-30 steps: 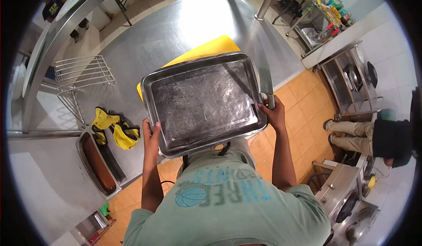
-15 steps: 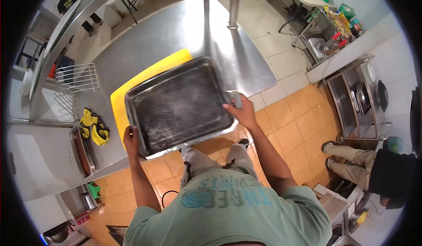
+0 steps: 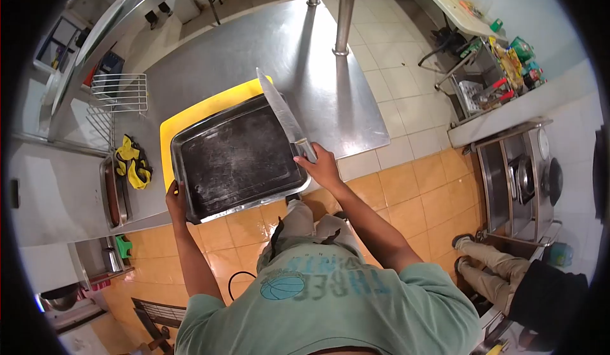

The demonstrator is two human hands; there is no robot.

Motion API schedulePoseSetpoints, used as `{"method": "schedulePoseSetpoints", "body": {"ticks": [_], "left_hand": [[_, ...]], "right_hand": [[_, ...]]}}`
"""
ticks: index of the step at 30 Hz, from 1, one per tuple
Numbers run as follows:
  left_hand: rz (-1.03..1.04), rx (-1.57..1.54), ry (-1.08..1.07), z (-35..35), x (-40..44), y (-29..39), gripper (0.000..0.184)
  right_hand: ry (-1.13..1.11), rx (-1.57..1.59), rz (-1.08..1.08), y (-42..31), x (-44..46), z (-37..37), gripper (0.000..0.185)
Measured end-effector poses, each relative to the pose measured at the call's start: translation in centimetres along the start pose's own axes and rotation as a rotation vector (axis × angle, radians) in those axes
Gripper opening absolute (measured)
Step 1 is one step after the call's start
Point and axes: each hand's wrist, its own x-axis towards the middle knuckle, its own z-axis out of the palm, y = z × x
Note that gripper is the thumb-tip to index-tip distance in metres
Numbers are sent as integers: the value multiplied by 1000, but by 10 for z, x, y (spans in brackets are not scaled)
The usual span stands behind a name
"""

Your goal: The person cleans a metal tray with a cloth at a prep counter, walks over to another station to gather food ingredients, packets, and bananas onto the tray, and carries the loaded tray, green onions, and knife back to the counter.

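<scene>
A dark, worn baking tray (image 3: 238,155) lies over a yellow cutting board (image 3: 170,140) at the near edge of the steel table (image 3: 210,53). My left hand (image 3: 176,200) is closed on the tray's left near corner, thumb over the rim. Closed round the grey handle of a large kitchen knife (image 3: 284,112), my right hand (image 3: 323,168) is at the tray's right edge; whether it also grips the rim I cannot tell. The wide blade points away from me across the tray's far right corner. Nothing lies in the tray.
Left on the table are a yellow-and-black cloth (image 3: 132,162) and a wire rack (image 3: 121,94). Steel posts (image 3: 344,21) rise at the back. A utensil cart (image 3: 476,91) and a shelf unit (image 3: 515,180) stand right. Another person's legs (image 3: 489,266) are at lower right.
The tray has shifted left and slightly lower in view. My right hand has turned the knife, so its blade now shows broadside above the tray. The view has tilted a little.
</scene>
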Motion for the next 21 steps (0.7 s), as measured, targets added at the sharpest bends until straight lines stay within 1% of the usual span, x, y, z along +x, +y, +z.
{"method": "schedulePoseSetpoints", "body": {"ticks": [3, 6, 9, 12, 13, 14, 16, 17, 19, 20, 21], "left_hand": [[-38, 13, -46, -3, 7, 2, 45], [76, 15, -10, 7, 33, -15, 42], [6, -200, -233, -9, 52, -7, 45], [-46, -175, -371, -22, 60, -10, 53], [13, -170, -416, -26, 60, -16, 60], [-9, -202, -458, -32, 61, -18, 61], [-52, -269, -542, -40, 64, -16, 62], [-69, -239, -534, -43, 63, -11, 65], [-78, -265, -483, -46, 56, 8, 66], [-82, -277, -457, -48, 52, 11, 66], [-78, -316, -426, -47, 51, 0, 62]], "right_hand": [[-3, -1, 31, -3, 3, 9, 42], [84, -96, -9, 0, 22, 24, 40], [110, -48, 7, -9, 25, 38, 32], [150, -87, -39, -12, 24, 44, 28], [143, -35, 2, -11, 20, 46, 28], [161, -10, -1, -17, 18, 50, 27], [130, 12, 185, -21, 18, 53, 27], [142, 16, 185, -16, 21, 56, 28], [164, 23, 190, -12, 21, 55, 28], [176, -4, 78, -11, 19, 53, 29], [176, -19, 94, -11, 17, 52, 29]]}}
